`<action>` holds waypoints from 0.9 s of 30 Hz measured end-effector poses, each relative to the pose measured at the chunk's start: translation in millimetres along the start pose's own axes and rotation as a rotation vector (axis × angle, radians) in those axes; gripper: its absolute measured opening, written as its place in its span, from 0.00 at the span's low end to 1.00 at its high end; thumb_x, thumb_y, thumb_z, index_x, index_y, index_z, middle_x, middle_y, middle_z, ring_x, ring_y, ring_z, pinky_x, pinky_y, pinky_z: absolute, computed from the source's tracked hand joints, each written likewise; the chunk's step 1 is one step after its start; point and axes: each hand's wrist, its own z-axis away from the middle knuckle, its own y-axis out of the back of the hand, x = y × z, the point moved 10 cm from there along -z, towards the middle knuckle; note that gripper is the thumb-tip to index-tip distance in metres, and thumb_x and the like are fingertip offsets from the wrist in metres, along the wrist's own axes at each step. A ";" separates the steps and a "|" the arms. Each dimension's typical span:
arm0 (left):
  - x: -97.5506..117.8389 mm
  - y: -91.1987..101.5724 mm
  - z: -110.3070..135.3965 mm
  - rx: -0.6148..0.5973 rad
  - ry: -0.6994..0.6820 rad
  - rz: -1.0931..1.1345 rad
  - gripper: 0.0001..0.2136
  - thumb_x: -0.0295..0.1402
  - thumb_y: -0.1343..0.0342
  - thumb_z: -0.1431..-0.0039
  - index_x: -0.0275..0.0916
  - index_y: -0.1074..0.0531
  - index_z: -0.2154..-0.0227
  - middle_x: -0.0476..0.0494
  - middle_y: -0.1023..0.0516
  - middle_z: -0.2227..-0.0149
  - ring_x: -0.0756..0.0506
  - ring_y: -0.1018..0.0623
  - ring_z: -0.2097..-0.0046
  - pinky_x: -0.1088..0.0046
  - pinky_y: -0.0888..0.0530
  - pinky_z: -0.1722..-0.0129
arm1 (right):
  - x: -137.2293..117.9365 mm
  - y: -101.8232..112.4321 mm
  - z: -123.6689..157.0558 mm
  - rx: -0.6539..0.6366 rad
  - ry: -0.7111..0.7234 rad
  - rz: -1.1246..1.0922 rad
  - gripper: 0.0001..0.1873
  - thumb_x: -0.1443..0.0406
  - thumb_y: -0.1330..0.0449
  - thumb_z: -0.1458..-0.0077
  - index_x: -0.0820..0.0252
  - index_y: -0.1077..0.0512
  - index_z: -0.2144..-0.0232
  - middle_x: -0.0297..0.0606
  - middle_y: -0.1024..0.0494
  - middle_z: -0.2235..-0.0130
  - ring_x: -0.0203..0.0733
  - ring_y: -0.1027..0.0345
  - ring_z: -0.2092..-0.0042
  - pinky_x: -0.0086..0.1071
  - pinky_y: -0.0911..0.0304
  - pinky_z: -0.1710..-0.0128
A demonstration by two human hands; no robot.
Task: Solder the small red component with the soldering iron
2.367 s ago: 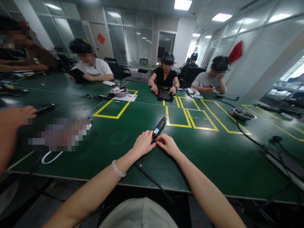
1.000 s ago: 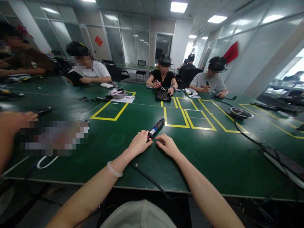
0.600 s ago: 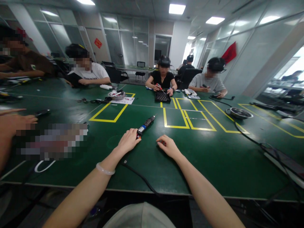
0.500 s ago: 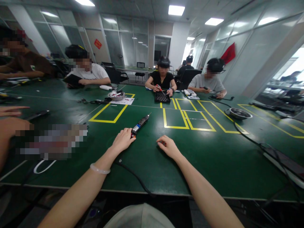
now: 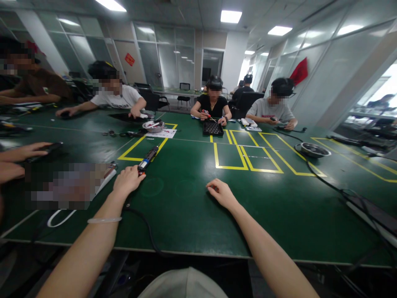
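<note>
My left hand (image 5: 128,181) is wrapped round the rear part of an electric screwdriver (image 5: 148,159), a dark tool with a blue band and orange near the grip. It lies low over the green table, with its tip pointing away and to the right. From behind the hand a black cable (image 5: 145,221) runs to the table's front edge. Further right, my right hand (image 5: 221,193) rests on the table with fingers curled. A small reddish spot shows between thumb and fingers, too small to name.
Yellow tape outlines (image 5: 231,167) mark the green table (image 5: 186,223). A metal bowl (image 5: 314,150) and cables lie to the right. On the left are a blurred-out flat object (image 5: 65,186) and a neighbour's hands (image 5: 26,152). Across sit co-workers, one over a black tray (image 5: 213,127).
My left hand has moved left with the electric screwdriver, dragging its cable along. My right hand has stayed almost still. A co-worker across at left has lowered a dark flat object to the table.
</note>
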 end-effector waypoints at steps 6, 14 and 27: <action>2.9 14.3 10.7 0.088 0.023 -0.044 0.23 0.43 0.56 0.39 0.32 0.36 0.47 0.26 0.32 0.47 0.31 0.29 0.49 0.58 0.31 0.54 | 0.0 -2.7 0.0 -0.012 -0.003 -0.010 0.07 0.67 0.44 0.42 0.59 0.26 0.64 0.35 0.27 0.66 0.35 0.34 0.68 0.28 0.40 0.67; 6.5 18.1 12.9 0.127 0.042 -0.036 0.22 0.39 0.56 0.38 0.34 0.37 0.45 0.28 0.32 0.46 0.32 0.30 0.49 0.58 0.32 0.54 | -2.0 -1.3 -0.1 -0.010 -0.008 -0.014 0.07 0.67 0.44 0.42 0.59 0.25 0.64 0.36 0.27 0.66 0.35 0.34 0.68 0.29 0.39 0.66; 2.4 21.6 15.1 0.143 0.085 0.007 0.17 0.39 0.57 0.38 0.36 0.35 0.51 0.32 0.28 0.52 0.35 0.27 0.53 0.61 0.31 0.58 | -2.0 -1.9 -0.4 -0.024 -0.024 -0.010 0.07 0.67 0.44 0.42 0.59 0.25 0.64 0.35 0.27 0.66 0.35 0.34 0.69 0.28 0.40 0.67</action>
